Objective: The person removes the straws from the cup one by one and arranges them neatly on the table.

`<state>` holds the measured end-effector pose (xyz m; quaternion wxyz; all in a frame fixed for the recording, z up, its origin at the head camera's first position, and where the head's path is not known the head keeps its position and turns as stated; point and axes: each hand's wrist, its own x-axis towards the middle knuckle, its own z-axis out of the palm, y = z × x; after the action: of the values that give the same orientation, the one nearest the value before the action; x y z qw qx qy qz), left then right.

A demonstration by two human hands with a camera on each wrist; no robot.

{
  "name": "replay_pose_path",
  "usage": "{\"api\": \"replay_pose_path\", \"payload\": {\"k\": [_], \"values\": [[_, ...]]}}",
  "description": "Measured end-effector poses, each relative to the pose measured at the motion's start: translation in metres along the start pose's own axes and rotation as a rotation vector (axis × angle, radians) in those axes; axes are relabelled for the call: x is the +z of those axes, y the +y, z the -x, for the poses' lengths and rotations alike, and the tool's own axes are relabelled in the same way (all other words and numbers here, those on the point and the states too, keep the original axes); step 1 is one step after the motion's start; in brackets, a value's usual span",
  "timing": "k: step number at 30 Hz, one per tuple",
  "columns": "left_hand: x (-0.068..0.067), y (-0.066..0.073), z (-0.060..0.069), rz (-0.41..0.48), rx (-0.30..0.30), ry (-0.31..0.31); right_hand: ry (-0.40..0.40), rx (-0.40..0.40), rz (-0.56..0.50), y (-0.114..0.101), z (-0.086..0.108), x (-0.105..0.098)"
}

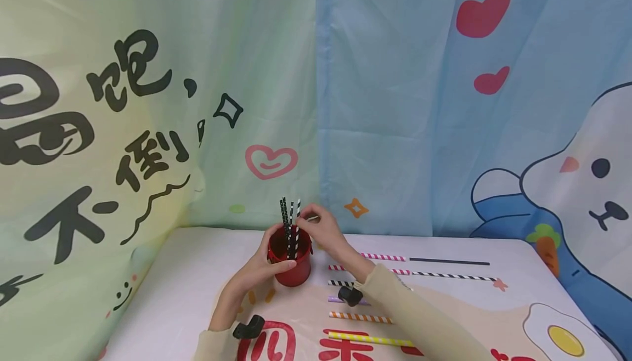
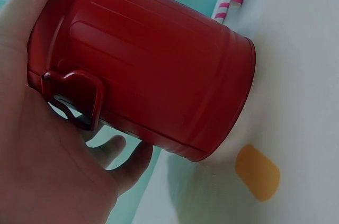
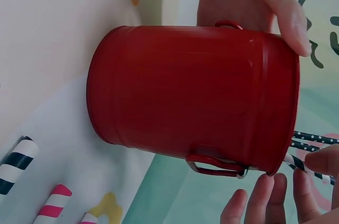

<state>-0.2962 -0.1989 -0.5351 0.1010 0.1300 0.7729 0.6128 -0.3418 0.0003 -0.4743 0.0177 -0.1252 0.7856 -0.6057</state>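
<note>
A small red metal bucket (image 1: 294, 274) with side handles is near the back of the white table. My left hand (image 1: 258, 269) grips it from the left, thumb over the front of the rim; the left wrist view shows the palm along the bucket's wall (image 2: 153, 65). Several black-and-white paper straws stand in the bucket, among them dotted straws (image 1: 284, 213) leaning left. At the right side of the rim, my right hand (image 1: 323, 230) pinches a black-and-white striped straw (image 1: 297, 243) between thumb and finger. The straws' lower ends are hidden inside the bucket.
To the right lie rows of paper straws: pink striped (image 1: 384, 257), plain black (image 1: 449, 261), black striped (image 1: 454, 276), purple (image 1: 334, 299), orange striped (image 1: 360, 317) and yellow (image 1: 370, 339). My right forearm (image 1: 419, 311) crosses over some. A printed curtain (image 1: 375, 103) hangs behind the table.
</note>
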Motion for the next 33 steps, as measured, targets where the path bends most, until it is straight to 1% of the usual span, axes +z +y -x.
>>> {"api": "replay_pose_path", "payload": {"k": [6, 14, 19, 27, 33], "values": [[0.001, -0.001, -0.001, -0.003, 0.008, -0.007, 0.005, -0.029, -0.039, -0.001, 0.003, -0.006], [0.001, -0.001, -0.001, -0.007, 0.008, -0.005, 0.021, -0.006, -0.079, -0.008, 0.006, -0.017], [0.001, 0.0, -0.001, -0.015, -0.003, -0.003, 0.018, -0.015, -0.101, -0.014, 0.009, -0.027], [0.001, 0.001, 0.0, -0.019, -0.012, 0.002, 0.058, -0.046, -0.168, -0.017, 0.011, -0.038], [0.0, 0.001, 0.0, -0.016, -0.001, 0.008, 0.08, -0.052, -0.21, -0.022, 0.016, -0.047]]}}
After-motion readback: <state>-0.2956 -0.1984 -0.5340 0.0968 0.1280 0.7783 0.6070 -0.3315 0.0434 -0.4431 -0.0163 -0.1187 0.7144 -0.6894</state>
